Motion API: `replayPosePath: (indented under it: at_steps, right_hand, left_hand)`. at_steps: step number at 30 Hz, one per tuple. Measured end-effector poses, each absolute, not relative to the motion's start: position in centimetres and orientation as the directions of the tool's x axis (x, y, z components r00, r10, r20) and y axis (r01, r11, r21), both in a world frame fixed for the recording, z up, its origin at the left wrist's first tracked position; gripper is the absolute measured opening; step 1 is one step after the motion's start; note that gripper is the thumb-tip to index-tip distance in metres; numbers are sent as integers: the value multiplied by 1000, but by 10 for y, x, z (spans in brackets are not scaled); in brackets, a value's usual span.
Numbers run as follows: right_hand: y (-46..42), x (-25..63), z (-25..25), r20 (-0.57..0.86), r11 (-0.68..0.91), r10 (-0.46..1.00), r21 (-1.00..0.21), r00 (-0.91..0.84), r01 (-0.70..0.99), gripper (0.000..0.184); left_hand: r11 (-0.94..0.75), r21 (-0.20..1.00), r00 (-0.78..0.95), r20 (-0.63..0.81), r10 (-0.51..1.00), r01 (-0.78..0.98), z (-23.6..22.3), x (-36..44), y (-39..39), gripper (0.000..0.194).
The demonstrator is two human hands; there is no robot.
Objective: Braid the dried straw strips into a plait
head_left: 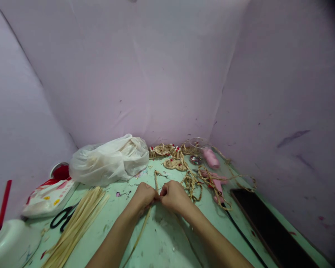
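A short braid of tan plant fibre (156,179) runs up from between my hands and lies on the green tabletop. My left hand (145,195) is closed in a pinch at its lower end. My right hand (173,194) is pinched on the same end, and its fingertips almost meet the left ones. One loose flat strand (141,232) trails from under my left hand toward me. Another strand (188,240) runs down beneath my right forearm. The fingers hide the exact point where the strands cross.
At left lie a fibre bundle (79,223), black scissors (61,219), a tissue pack (51,197) and a white jar (15,243). Behind are a plastic bag (111,160) and woven ornaments (175,163). Right: braided cord (190,184), pink glue gun (219,186), pink thread spool (211,158), dark board (268,227).
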State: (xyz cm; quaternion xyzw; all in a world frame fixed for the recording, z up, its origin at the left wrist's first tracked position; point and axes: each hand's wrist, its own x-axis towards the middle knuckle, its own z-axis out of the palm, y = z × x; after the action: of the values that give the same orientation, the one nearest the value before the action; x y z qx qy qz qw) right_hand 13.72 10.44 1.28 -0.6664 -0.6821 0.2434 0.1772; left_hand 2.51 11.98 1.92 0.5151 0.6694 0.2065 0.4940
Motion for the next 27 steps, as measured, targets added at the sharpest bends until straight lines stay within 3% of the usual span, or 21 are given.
replayPosePath:
  at_steps: [4,8,10,12,14,17,21,23,27]
  right_hand:
    - [93,127,26,-14,61,997,-453,-75,889,18]
    - [85,124,38,-15,127,990,-364,-142,923,18]
    - [88,131,40,-39,144,983,-432,-177,891,17]
    - [95,141,38,-61,100,984,-581,-166,807,18]
    - [104,150,33,-93,-16,993,-726,-75,688,18]
    - [113,152,25,-254,-235,967,-868,15,437,12]
    - [110,140,18,-407,-378,901,-906,-148,192,13]
    - [108,135,14,-407,-373,891,-909,-201,186,15]
    - [111,134,3,-376,-341,922,-902,-94,262,11]
  left_hand:
    - [490,789,48,-543,839,370,17,21,121,15]
    - [424,839,135,-491,861,342,12,13,124,12]
    - [395,850,176,-473,864,348,10,9,126,11]
    - [400,851,224,-486,845,340,10,6,127,11]
    - [399,860,291,-489,822,318,10,3,128,11]
    - [387,878,361,-471,805,283,9,0,130,13]
    - [381,887,398,-458,795,262,7,-1,131,12]
    - [367,890,409,-451,793,269,7,0,131,11]
    - [295,871,374,-444,814,393,13,2,129,7]
